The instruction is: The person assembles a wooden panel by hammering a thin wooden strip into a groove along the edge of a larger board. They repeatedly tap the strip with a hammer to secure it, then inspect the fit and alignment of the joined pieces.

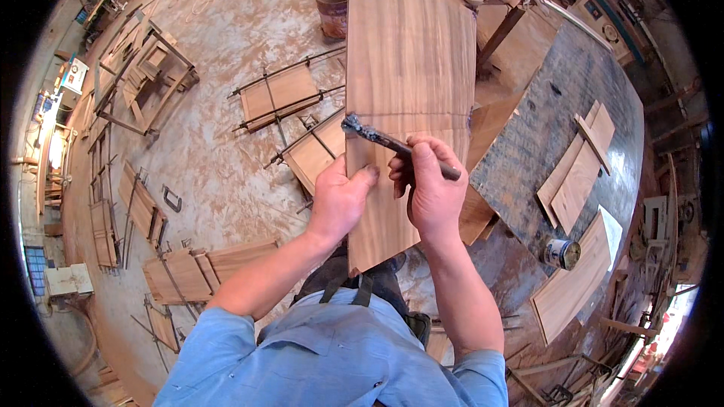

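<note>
A long wooden panel [411,45] stands out in front of me, its grain running lengthwise and a thin dark line crossing it. My left hand [341,200] is closed on the panel's left edge, thumb over the face. In my right hand [431,185] is a thin dark brush [391,143], pinched by the handle above the panel. The brush's clotted, blue-black tip meets the panel's left edge, just beyond my left hand. Dark smears mark parts of the panel's right edge.
On the right, a dark-topped table [562,136] carries loose boards [581,173] and an open tin [562,252]. Clamped panels [279,94] lie on the dusty floor to the left, near a wooden frame [143,75]. Buckets [332,11] stand beyond the panel.
</note>
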`<action>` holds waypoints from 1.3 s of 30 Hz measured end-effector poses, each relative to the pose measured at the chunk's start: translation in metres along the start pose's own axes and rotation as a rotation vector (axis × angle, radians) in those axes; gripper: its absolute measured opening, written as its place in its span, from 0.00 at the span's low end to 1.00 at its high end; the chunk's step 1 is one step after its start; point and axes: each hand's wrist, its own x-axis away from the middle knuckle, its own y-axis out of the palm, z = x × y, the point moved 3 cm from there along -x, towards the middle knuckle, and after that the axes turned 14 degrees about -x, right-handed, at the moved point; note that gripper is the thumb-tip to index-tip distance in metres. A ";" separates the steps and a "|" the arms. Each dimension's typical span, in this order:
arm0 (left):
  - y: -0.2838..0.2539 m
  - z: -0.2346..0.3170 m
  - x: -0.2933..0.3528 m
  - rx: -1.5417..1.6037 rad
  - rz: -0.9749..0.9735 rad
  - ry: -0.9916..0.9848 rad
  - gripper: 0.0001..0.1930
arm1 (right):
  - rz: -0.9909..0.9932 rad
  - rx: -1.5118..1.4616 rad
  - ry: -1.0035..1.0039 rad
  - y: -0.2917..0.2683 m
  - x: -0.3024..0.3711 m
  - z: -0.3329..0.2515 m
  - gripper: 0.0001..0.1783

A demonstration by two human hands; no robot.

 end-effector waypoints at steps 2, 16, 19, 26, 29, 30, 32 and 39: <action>0.002 0.000 -0.002 0.089 -0.006 0.049 0.09 | 0.043 0.069 0.059 -0.004 0.002 0.000 0.12; 0.008 -0.006 -0.010 0.059 -0.004 0.013 0.10 | 0.019 0.008 -0.096 -0.007 -0.013 -0.015 0.12; 0.009 -0.005 -0.009 0.059 -0.004 0.018 0.10 | -0.055 0.051 -0.138 -0.001 -0.019 -0.010 0.11; 0.003 -0.007 -0.013 -0.073 -0.002 -0.047 0.09 | -0.042 0.065 -0.109 -0.017 0.000 -0.006 0.09; 0.004 -0.012 -0.016 0.013 -0.012 -0.074 0.08 | -0.069 0.190 -0.035 -0.020 0.006 0.001 0.09; 0.005 -0.015 -0.018 0.013 -0.019 -0.099 0.08 | -0.087 0.252 -0.013 -0.020 0.007 0.004 0.09; 0.003 -0.018 -0.018 -0.051 0.020 -0.070 0.07 | -0.044 0.256 0.038 -0.021 0.011 0.010 0.09; 0.005 -0.024 -0.019 -0.003 0.043 -0.049 0.05 | -0.067 0.231 0.035 -0.026 0.015 0.009 0.10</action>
